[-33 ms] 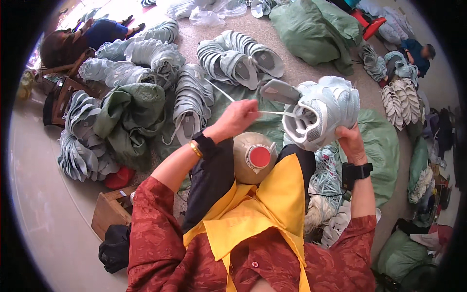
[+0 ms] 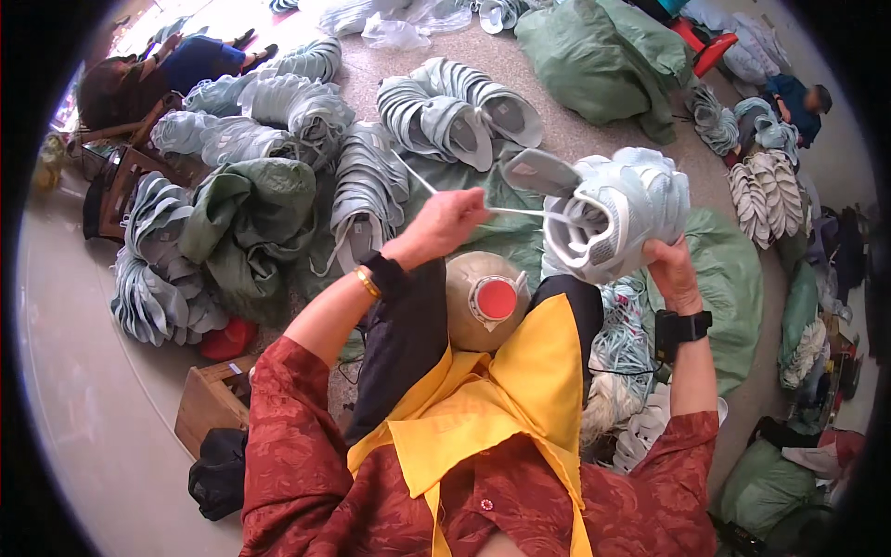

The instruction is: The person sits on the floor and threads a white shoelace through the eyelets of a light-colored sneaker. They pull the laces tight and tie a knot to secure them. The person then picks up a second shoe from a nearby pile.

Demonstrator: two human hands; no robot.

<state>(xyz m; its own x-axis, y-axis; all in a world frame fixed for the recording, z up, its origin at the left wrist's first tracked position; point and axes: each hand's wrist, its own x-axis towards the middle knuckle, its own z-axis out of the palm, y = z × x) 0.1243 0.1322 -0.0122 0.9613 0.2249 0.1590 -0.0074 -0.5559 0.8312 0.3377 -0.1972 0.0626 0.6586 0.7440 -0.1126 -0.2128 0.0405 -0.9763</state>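
My left hand [image 2: 444, 221] is closed in a pinch on a white shoelace [image 2: 520, 212] and holds it taut. One end of the lace runs into a pale grey-blue shoe upper [image 2: 640, 209]; the other trails past my hand to the upper left. My right hand [image 2: 672, 269] grips this upper from its lower right side, thumb in front, fingers hidden behind. The upper's opening faces left, and its grey tongue [image 2: 543, 172] sticks out at the upper left. Between my knees, below both hands, stands a rounded beige vessel [image 2: 469, 330] with a red top [image 2: 495, 299].
Stacked uppers lie ahead [image 2: 445, 121] and to the left [image 2: 153, 269]. A bundle of laces [image 2: 617, 348] hangs by my right knee. Green cloths [image 2: 255, 223] and a large green sack [image 2: 594, 65] lie around. A wooden box [image 2: 209, 399] is at lower left. Other people sit farther off.
My left hand has shifted slightly left, and the upper in my right hand has moved a little to the right. The lace stays stretched between them.
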